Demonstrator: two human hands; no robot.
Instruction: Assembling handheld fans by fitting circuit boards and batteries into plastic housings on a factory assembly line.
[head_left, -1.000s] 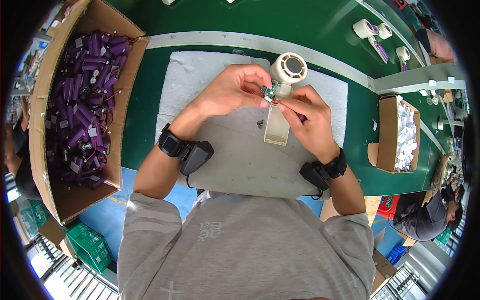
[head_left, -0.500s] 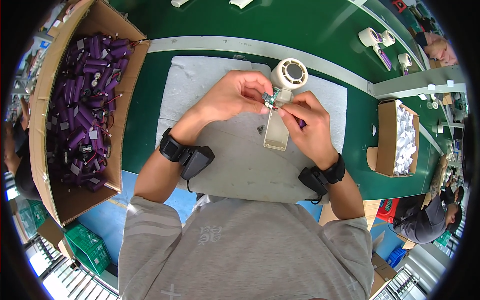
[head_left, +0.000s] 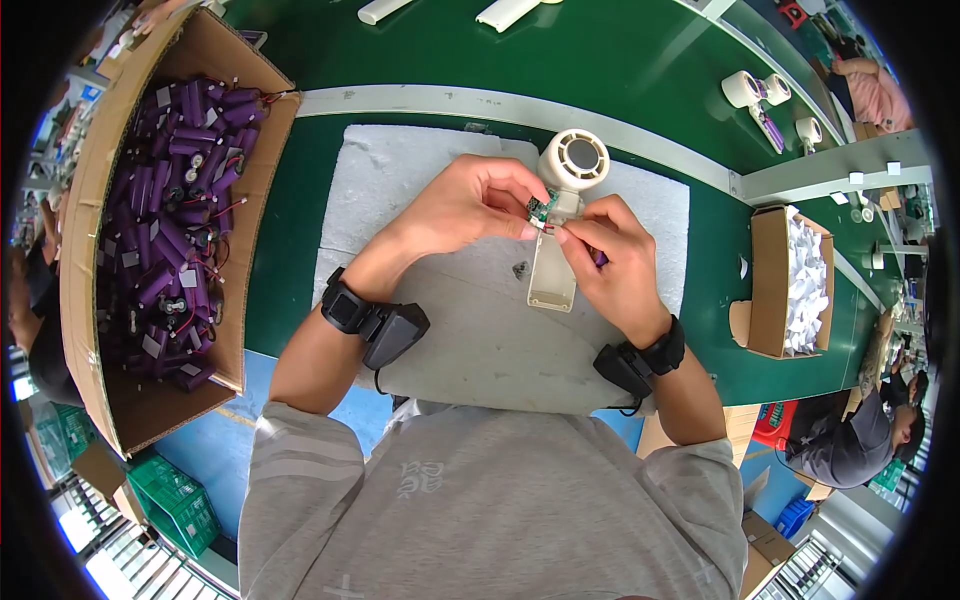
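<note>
Round-headed plastic fan shifted lower in view, left grip pinching green board, right grip pinching wire

Both forearms slant inward, the left hand and right hand nearly meeting, each in a thumb-and-finger pinch.

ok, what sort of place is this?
Likely an electronics assembly workshop: a carton full of purple wired cylinders, a small green circuit board in the left hand, and cream round-headed units along the green bench.
</note>
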